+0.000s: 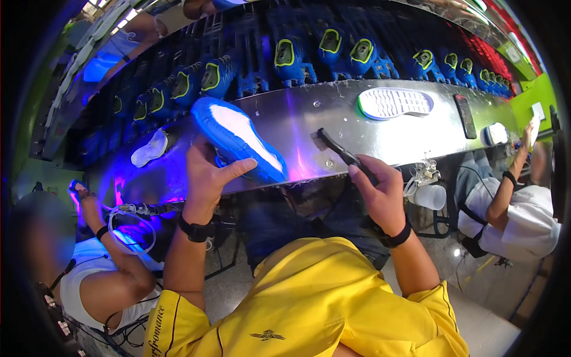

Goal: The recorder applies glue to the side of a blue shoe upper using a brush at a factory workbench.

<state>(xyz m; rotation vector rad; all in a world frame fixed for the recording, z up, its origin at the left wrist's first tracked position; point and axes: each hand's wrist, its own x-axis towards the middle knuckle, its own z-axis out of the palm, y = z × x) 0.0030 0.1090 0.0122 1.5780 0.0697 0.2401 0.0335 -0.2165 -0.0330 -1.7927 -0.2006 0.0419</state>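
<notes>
My left hand [206, 175] grips a blue shoe upper [205, 109], tilted so that its white underside faces up. The thumb lies along the near edge of the shoe, while the fingers go out of sight beneath it. In my right hand [383, 189] is a dark-handled brush [339, 149], its bristle head pointing up and to the left over the metal bench. The brush and the shoe are apart. Farther back on the bench rests a white, ridged shoe sole [397, 103] with a green edge at one end.
Blue shoe uppers [287, 55] with yellow-green collars line the conveyor behind the metal bench [285, 110]. A pale sole [150, 149] lies at left, a dark flat device [464, 116] at right. Co-workers sit on both sides. A white cup [429, 197] hangs below the bench edge.
</notes>
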